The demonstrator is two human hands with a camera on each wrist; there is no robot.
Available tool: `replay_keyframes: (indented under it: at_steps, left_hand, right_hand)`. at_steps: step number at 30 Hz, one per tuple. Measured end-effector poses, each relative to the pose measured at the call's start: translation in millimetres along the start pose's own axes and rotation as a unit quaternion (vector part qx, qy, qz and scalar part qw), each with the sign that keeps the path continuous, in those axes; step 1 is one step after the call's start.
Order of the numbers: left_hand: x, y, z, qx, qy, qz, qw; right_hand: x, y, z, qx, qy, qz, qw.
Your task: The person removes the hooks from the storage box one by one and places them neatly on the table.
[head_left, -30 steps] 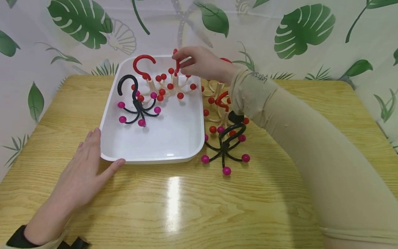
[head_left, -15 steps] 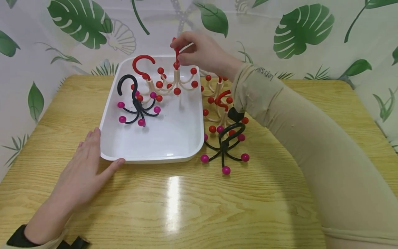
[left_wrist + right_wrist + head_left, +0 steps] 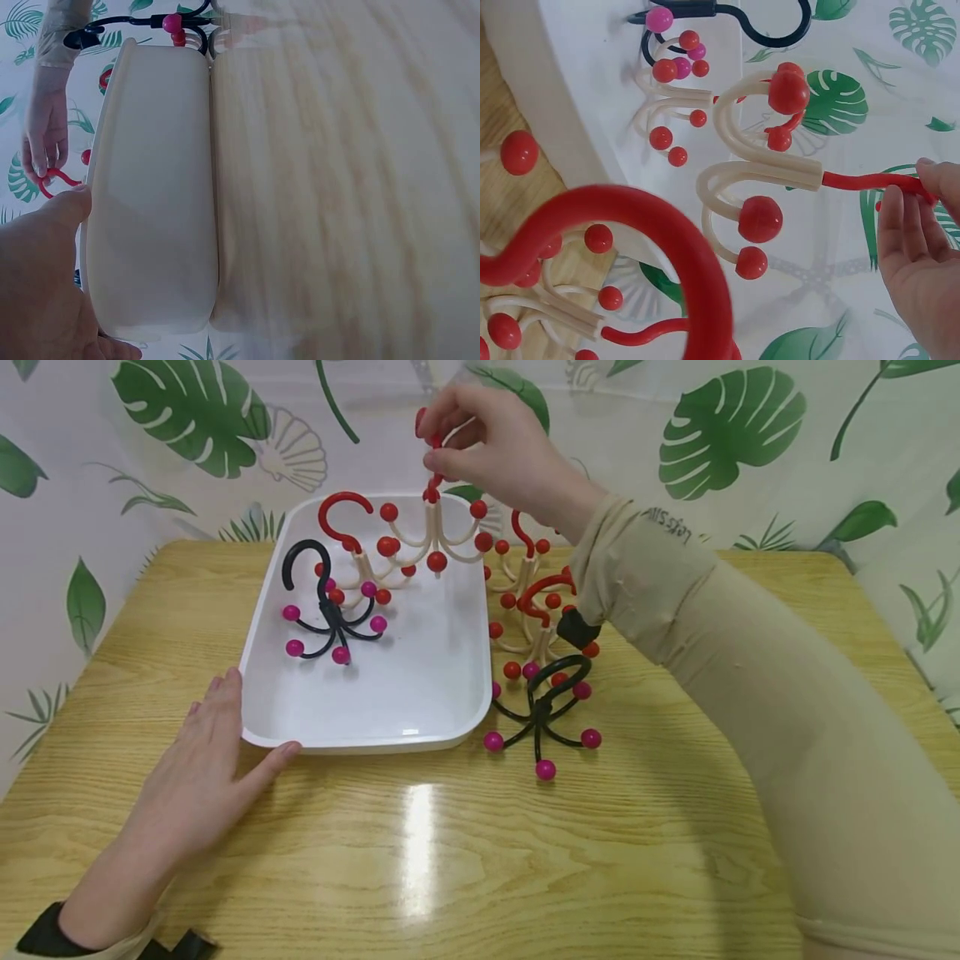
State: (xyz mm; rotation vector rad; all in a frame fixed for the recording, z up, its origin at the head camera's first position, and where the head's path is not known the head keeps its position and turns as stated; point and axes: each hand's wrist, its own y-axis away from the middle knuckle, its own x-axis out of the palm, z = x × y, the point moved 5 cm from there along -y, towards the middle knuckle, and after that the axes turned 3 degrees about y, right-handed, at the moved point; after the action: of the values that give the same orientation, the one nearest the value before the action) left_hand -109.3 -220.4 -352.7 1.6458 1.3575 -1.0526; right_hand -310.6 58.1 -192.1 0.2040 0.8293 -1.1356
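My right hand point(image 3: 442, 443) pinches the red hook point(image 3: 862, 181) of a cream hanger with red balls point(image 3: 435, 531) and holds it in the air over the far end of the white tray point(image 3: 360, 744). The hanger point(image 3: 757, 176) dangles clear of the tray floor. My left hand point(image 3: 213, 739) lies flat on the table, its fingers and thumb against the tray's near left corner point(image 3: 157, 187). Inside the tray lie a black hanger with magenta balls point(image 3: 330, 610) and another cream hanger with a red hook point(image 3: 347, 522).
Right of the tray, on the wooden table point(image 3: 420, 860), sit a cluster of cream hangers with red hooks point(image 3: 534, 602) and a black hanger with magenta balls point(image 3: 542, 710). A leaf-print curtain point(image 3: 720, 435) closes off the back and sides.
My right hand has risen, lifting the cream hanger from the tray floor up into the air. The left hand has stayed put.
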Motion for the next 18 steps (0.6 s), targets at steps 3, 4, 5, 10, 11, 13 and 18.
replay_keyframes:
  at_steps: [3,4,5,10,11,13,18]
  left_hand:
    - [-0.8,0.1,-0.4,0.004,0.0,-0.002,1.0]
    - [-0.9,0.2,-0.6,0.005,0.0,-0.003,1.0]
    - [-0.9,0.3,-0.7,0.005,0.0,-0.003,1.0]
    - [-1.9,0.5,-1.7,0.0,0.001,-0.005,1.0]
    - [-1.8,0.5,-1.8,-0.001,0.001,-0.005,1.0]
    - [-1.9,0.6,-2.0,-0.001,0.001,-0.005,1.0]
    - [-2.0,0.3,-2.3,-0.005,0.0,0.0,1.0]
  right_hand:
    - [-5,2,3,-0.012,0.003,-0.015,1.0]
    - [-7,3,4,-0.015,0.008,-0.02,1.0]
    - [-8,4,6,-0.016,0.013,-0.024,1.0]
    - [-19,10,10,-0.023,0.06,-0.05,0.997]
    - [-22,11,11,-0.024,0.063,-0.056,0.996]
    - [-27,13,11,-0.021,0.065,-0.068,0.995]
    - [-40,18,12,-0.003,0.036,-0.094,0.995]
